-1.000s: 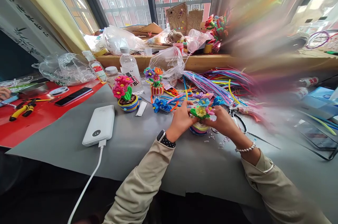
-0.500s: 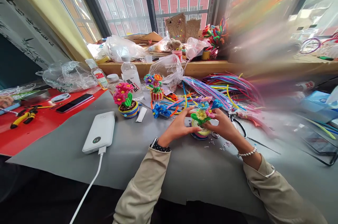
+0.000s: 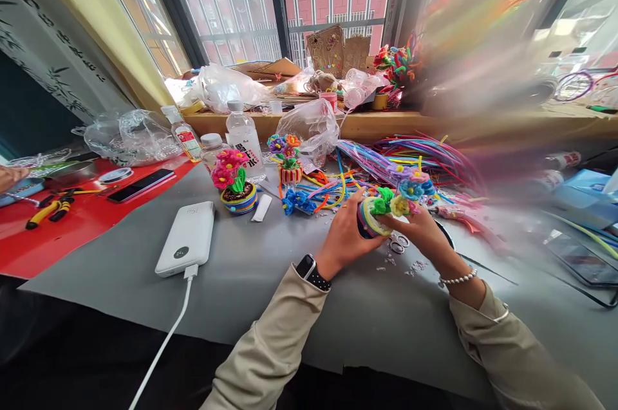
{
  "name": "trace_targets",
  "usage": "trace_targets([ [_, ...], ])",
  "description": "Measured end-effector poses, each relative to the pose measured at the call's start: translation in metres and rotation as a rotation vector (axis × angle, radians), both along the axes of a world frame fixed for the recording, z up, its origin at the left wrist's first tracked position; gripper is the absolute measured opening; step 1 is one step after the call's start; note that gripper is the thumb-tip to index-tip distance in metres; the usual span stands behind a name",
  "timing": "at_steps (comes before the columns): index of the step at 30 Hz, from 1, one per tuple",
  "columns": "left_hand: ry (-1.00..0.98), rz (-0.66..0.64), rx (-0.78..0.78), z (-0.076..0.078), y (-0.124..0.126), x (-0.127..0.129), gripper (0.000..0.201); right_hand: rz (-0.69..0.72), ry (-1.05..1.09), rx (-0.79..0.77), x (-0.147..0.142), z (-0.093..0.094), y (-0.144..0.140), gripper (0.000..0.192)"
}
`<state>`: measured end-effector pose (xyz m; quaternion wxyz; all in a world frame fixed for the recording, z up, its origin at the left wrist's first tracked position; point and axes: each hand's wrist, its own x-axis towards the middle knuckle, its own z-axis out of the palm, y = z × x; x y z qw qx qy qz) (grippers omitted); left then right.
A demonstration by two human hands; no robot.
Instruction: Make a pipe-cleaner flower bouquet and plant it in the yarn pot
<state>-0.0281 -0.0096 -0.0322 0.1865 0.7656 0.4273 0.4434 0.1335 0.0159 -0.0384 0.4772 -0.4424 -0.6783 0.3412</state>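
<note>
A small flower pot [image 3: 367, 219] wound in yellow, blue and pink bands is tilted over to the right in my hands. My left hand [image 3: 342, 235] wraps round its side and base. Fuzzy pipe-cleaner flowers [image 3: 409, 188] in blue, purple, pink and yellow, with green leaves, lean out of it. My right hand [image 3: 421, 235] closes at the rim and under the blooms; its fingertips are partly hidden by them. Silvery rings [image 3: 398, 243] and pale crumbs [image 3: 416, 267] lie on the grey table below. Black-handled scissors [image 3: 445, 233] are partly covered by my right hand.
A pink-flowered pot [image 3: 239, 197], a striped pot [image 3: 290, 173] and blue flowers [image 3: 298, 201] stand or lie to the left. A cabled power bank [image 3: 186, 239] is nearer. Pipe cleaners [image 3: 371, 162] and bottles [image 3: 244, 143] are behind. A co-worker's hand [image 3: 12, 176] shows far left.
The pot has gone from upright to tilted right, lifted by my left hand, which has turned round its side. My right hand has shifted right with the flowers.
</note>
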Motion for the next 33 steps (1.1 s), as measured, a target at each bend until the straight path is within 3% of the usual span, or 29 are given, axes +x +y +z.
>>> trace_targets([
  [4,-0.004,0.032,0.036,0.002,-0.005,0.003,0.074,-0.046,0.0,0.019,0.0,-0.001,-0.001,0.045],
  [8,-0.112,-0.095,-0.05,0.008,-0.001,-0.004,0.083,-0.097,0.027,0.065,0.001,0.002,-0.002,0.041],
  [11,-0.425,-0.243,-0.36,0.011,0.003,-0.011,0.092,-0.075,0.158,0.028,-0.001,0.007,-0.006,0.043],
  [14,-0.706,-0.485,-0.74,0.011,0.004,-0.01,0.071,-0.013,0.297,0.011,-0.005,0.011,-0.01,0.043],
  [17,-0.83,-0.637,-0.902,0.01,0.002,-0.007,0.051,0.049,0.341,-0.006,-0.007,0.011,-0.011,0.039],
  [20,-0.895,-0.642,-0.913,0.01,0.001,-0.006,0.044,0.074,0.352,-0.02,-0.007,0.012,-0.011,0.042],
  [26,-0.897,-0.556,-0.915,0.006,0.002,-0.006,0.051,0.021,0.332,-0.019,-0.006,0.015,-0.012,0.051],
  [33,-0.881,-0.517,-0.937,0.002,0.003,-0.007,0.052,0.016,0.307,0.009,-0.01,0.011,-0.012,0.042],
])
